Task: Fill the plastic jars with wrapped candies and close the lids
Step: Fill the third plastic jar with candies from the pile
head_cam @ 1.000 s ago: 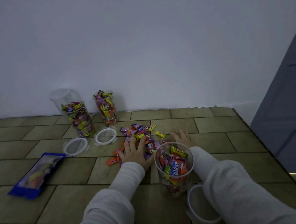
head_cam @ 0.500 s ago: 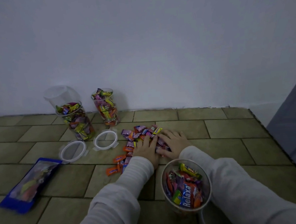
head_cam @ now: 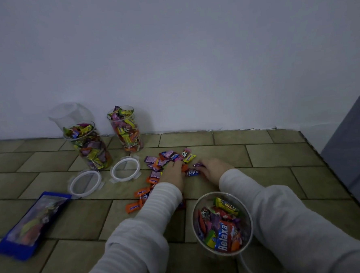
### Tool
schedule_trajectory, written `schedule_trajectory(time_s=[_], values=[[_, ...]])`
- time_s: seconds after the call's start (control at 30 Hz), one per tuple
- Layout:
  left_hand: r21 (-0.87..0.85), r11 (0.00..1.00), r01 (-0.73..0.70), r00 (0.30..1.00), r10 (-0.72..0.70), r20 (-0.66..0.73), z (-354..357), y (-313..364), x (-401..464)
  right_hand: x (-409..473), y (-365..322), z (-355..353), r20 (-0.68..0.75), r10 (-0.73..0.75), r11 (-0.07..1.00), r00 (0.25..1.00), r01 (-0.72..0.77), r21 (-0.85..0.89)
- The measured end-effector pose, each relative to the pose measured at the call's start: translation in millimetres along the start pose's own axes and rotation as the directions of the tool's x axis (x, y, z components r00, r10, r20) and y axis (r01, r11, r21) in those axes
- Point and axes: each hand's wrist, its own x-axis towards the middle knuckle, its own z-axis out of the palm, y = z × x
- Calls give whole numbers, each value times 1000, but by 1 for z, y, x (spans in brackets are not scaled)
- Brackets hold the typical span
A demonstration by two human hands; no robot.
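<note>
Loose wrapped candies (head_cam: 168, 156) lie in a pile on the tiled floor. My left hand (head_cam: 173, 173) rests on the pile's near side, fingers curled over candies. My right hand (head_cam: 214, 169) is curled beside it with a purple candy at its fingertips; a blue Relaxa candy (head_cam: 192, 172) lies between the hands. An open clear jar (head_cam: 194, 224), nearly full, stands close to me between my forearms. Two filled, lidless jars (head_cam: 92, 149) (head_cam: 126, 130) stand by the wall. Their two clear lids (head_cam: 70, 185) (head_cam: 113, 171) lie flat in front of them.
An empty clear jar (head_cam: 67, 113) sits behind the left filled jar. A blue candy bag (head_cam: 30, 226) lies at the left. The white wall runs along the back, and a dark door (head_cam: 353, 163) stands past the floor's right edge. Part of another lid (head_cam: 245, 266) shows under my right arm.
My right hand came in from the right onto the pile and both hands curled over candies. The view dropped lower, so the near jar now sits closer.
</note>
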Motion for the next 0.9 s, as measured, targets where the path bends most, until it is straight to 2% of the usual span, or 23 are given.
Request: schedule_trajectory(time_s=[0.13, 0.27, 0.4, 0.57, 0.73, 0.8, 0.9], values=[[-61, 998, -5, 999, 2, -42, -10, 8, -10, -11, 3, -9, -118, 56, 984, 991, -34, 174], [-127, 992, 1, 998, -8, -60, -18, 15, -17, -26, 4, -22, -235, 79, 966, 969, -16, 257], [-278, 960, 14, 991, -50, -125, -26, 21, -29, -45, 4, -39, -339, 88, 938, 937, 36, 344], [-485, 872, -67, 970, -57, -237, -42, 33, -47, -72, -5, -62, -441, 121, 870, 889, 119, 479], [-630, 760, -157, 944, -72, -322, -57, 47, -67, -98, -19, -69, -463, 207, 658, 862, 228, 718], [-679, 706, -203, 932, -75, -356, -61, 50, -73, -112, -28, -73, -467, 215, 538, 858, 296, 790], [-763, 567, -310, 902, -78, -424, -66, 56, -86, -135, -46, -79, -488, 206, 325, 848, 411, 852]])
